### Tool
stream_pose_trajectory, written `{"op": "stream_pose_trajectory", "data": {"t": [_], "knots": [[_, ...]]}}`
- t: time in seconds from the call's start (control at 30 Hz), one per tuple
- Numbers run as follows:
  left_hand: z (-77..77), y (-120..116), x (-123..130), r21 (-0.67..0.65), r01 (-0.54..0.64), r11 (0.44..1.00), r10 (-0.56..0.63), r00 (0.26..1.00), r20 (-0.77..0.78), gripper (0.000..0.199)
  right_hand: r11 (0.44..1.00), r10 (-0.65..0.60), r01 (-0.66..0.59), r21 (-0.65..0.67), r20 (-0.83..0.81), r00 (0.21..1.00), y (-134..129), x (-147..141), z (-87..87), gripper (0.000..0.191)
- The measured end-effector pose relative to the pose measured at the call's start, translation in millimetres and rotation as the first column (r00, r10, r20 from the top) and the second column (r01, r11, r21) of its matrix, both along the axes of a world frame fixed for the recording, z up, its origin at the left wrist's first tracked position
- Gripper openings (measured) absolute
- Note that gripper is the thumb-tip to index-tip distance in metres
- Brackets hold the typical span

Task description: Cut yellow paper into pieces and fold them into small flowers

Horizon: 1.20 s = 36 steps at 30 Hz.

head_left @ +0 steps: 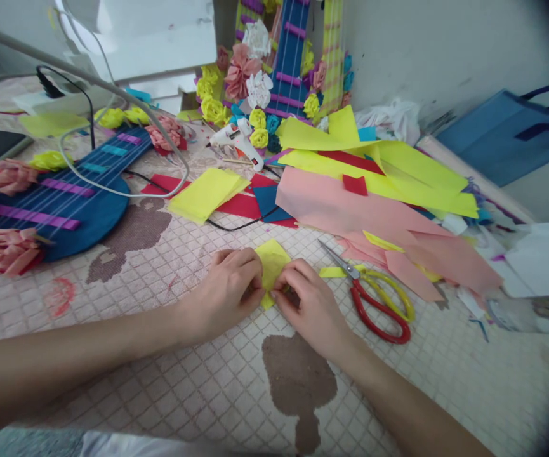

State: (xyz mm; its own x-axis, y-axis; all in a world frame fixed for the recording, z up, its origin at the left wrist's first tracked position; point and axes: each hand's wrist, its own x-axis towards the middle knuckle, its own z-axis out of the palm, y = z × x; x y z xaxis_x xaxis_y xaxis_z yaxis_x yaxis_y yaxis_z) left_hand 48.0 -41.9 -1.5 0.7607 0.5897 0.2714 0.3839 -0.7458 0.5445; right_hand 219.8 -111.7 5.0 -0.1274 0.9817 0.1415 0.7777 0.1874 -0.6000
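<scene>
Between my hands is a small yellow square of crepe paper or thin felt [272,259], turned cornerwise, its near corner toward me. My left hand [233,279] pinches its left edge with thumb and fingers. On the opposite edge, my right hand [306,295] pinches it the same way. Just right of my right hand lie scissors [356,279] with one red and one yellow handle, blades pointing away to the left. A stack of yellow squares [207,193] rests beyond my left hand.
A blue paper guitar [88,216] with flowers lies at left. White glue gun [240,139] and its black cord sit at the back, before more decorated guitars [288,63]. Yellow sheets [412,178] and pink sheets [350,206] pile at right. A blue bag [502,136] leans behind.
</scene>
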Motion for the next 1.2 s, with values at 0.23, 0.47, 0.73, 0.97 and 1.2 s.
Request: {"op": "stream_pose_trajectory", "data": {"t": [0.23,0.47,0.73,0.97,1.2], "knots": [[0.1,-1,0,0.015,-0.009,1.000,0.009,1.000,-0.012,0.007,1.000,0.003,-0.003,0.011,0.014,1.000,-2,-2,-0.2,0.015],[2.5,0,-1,-0.010,0.013,1.000,-0.013,0.999,-0.038,0.005,1.000,0.012,-0.012,0.003,-0.009,1.000,-1,-2,0.1,0.013],[8.1,0,-5,0.006,0.050,0.999,-0.049,0.993,-0.108,0.005,0.999,0.042,-0.041,-0.006,0.011,0.999,-2,0,-0.5,0.012],[8.9,-1,-7,-0.026,0.045,0.999,-0.048,0.989,-0.142,0.018,0.995,0.076,-0.078,-0.066,-0.028,0.997,-5,3,5.4,0.023],[14.3,1,-9,-0.078,0.056,0.995,-0.069,0.983,-0.169,0.027,0.984,0.106,-0.114,-0.136,-0.066,0.992,-6,7,13.5,0.026]]}}
